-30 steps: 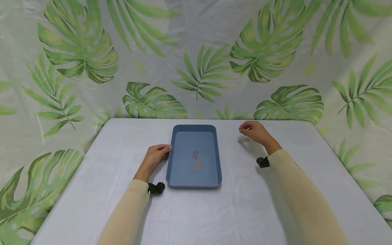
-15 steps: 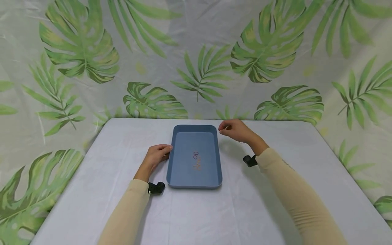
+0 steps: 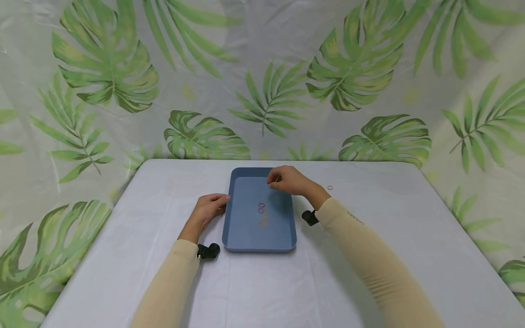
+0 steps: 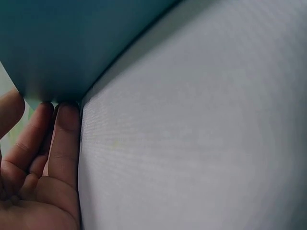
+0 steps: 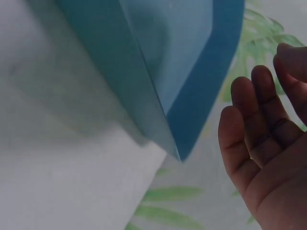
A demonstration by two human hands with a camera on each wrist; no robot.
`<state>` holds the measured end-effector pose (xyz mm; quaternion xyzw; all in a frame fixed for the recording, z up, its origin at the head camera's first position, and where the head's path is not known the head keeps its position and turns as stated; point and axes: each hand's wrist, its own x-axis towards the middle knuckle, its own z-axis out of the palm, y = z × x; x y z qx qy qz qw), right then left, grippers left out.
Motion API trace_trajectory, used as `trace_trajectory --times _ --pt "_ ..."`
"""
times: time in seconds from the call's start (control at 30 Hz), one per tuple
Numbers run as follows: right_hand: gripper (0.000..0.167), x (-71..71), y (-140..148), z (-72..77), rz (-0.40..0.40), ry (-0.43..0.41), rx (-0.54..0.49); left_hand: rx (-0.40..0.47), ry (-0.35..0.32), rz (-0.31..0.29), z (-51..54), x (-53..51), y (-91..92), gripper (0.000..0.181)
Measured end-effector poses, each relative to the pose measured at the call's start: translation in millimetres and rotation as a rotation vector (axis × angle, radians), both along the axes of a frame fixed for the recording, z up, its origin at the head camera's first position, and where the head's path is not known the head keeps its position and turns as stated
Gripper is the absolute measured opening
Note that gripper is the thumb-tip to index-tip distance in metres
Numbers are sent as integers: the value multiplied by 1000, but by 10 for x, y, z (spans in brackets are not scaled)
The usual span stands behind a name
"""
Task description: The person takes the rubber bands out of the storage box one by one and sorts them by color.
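A blue rectangular tray (image 3: 246, 241) lies on the table with several small rubber bands (image 3: 261, 210) in it, purplish-red ones above a cluster of orange ones. My left hand (image 3: 206, 212) rests at the tray's left side; in the left wrist view its fingertips (image 4: 68, 115) touch the outer wall and the thumb is at the rim. My right hand (image 3: 289, 181) is over the tray's upper right part, pinching a thin, pale yellowish rubber band (image 3: 277, 178) between thumb and forefinger. In the right wrist view, the pinch itself is out of sight.
One red rubber band (image 3: 330, 187) lies on the white tablecloth (image 3: 369, 182) right of the tray, beyond my right wrist. A leaf-patterned curtain (image 3: 262, 91) hangs behind the table's far edge.
My right hand has moved left from beside the loose bands to over the tray, carrying the yellowish rubber band. One of the two loose red bands is now hidden. My left hand has stayed put.
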<state>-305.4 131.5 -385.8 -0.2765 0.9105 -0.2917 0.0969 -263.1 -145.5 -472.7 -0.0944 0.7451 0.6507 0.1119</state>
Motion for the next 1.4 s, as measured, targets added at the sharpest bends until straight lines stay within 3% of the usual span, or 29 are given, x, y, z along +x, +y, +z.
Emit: trace_trajectory --times 0.17,0.43,0.57,0.83,1.13,1.4 --pt "17 -12 -127 -96 33 9 17 11 3 -2 -15 -2 2 39" --pt "15 2 -275 -133 72 46 38 17 6 4 8 7 -14 39" --pt "14 18 -330 -172 74 25 54 4 12 2 -5 11 -27 39" --pt "17 41 -336 -232 36 -80 104 6 35 0 18 46 -20 40" --pt "14 20 -330 -345 -4 -117 129 -1 -4 1 -4 -12 -3 40" --pt "11 36 -358 -378 -45 -121 154 2 4 11 14 12 3 38"
